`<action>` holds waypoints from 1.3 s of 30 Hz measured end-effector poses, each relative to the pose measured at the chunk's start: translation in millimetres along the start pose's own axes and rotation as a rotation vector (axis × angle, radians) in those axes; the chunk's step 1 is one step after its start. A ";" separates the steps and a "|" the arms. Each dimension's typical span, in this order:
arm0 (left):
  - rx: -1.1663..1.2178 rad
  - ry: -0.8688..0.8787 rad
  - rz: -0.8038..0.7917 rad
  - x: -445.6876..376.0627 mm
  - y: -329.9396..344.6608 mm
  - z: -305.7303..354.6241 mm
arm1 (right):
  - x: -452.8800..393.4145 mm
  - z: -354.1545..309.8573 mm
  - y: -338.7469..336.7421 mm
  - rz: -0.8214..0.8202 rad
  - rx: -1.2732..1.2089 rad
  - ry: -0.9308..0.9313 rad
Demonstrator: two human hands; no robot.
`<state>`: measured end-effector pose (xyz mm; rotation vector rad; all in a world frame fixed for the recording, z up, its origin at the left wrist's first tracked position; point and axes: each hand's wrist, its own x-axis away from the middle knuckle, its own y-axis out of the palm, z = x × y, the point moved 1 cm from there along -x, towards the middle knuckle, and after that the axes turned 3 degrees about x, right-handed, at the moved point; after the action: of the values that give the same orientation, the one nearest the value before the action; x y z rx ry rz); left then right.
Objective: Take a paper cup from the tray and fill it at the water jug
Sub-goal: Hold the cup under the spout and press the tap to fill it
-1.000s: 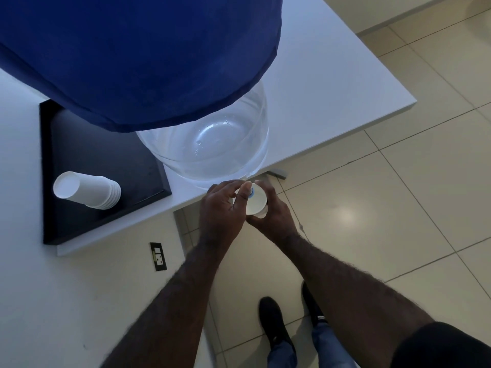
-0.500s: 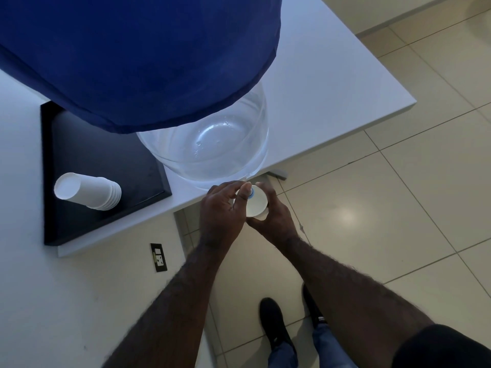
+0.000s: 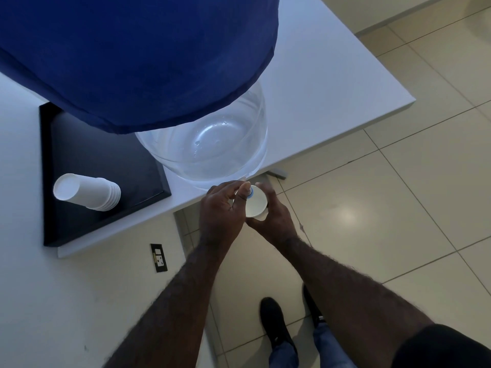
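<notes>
Cup taken; filling under way
Paper cup (image 3: 256,204) is gripped by right hand (image 3: 271,213); jug (image 3: 210,152) tap is pressed by left hand (image 3: 220,208).

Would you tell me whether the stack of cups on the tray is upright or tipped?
Tipped: the stack of cups lies on its side on the black tray.

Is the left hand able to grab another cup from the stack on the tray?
Probably yes: the stack lies uncovered on the tray, but the left hand is busy at the tap.

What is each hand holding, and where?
Right hand grips the paper cup around its side wall; left hand pinches the jug's tap above it.
</notes>
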<state>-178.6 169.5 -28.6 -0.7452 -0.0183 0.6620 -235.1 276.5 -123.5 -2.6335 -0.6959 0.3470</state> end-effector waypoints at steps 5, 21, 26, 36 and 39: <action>0.005 0.004 0.008 -0.8 0.5 -0.8 | -0.7 -0.4 -0.2 0.013 0.007 0.025; 0.011 0.007 0.004 0.0 0.0 -1.9 | -0.8 -1.7 -0.2 0.008 0.009 0.002; 0.006 -0.002 -0.005 0.3 0.0 -1.0 | -0.7 -2.2 -0.7 0.008 0.017 0.010; -0.001 0.002 -0.013 0.0 -1.8 1.2 | -0.1 -3.5 -0.4 0.016 -0.006 0.001; -0.021 0.023 -0.008 -0.1 -1.8 2.5 | 1.1 -2.5 -0.4 0.011 -0.009 0.006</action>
<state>-178.3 170.0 -25.5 -0.7726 -0.0074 0.6461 -233.5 276.7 -121.2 -2.6469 -0.6831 0.3390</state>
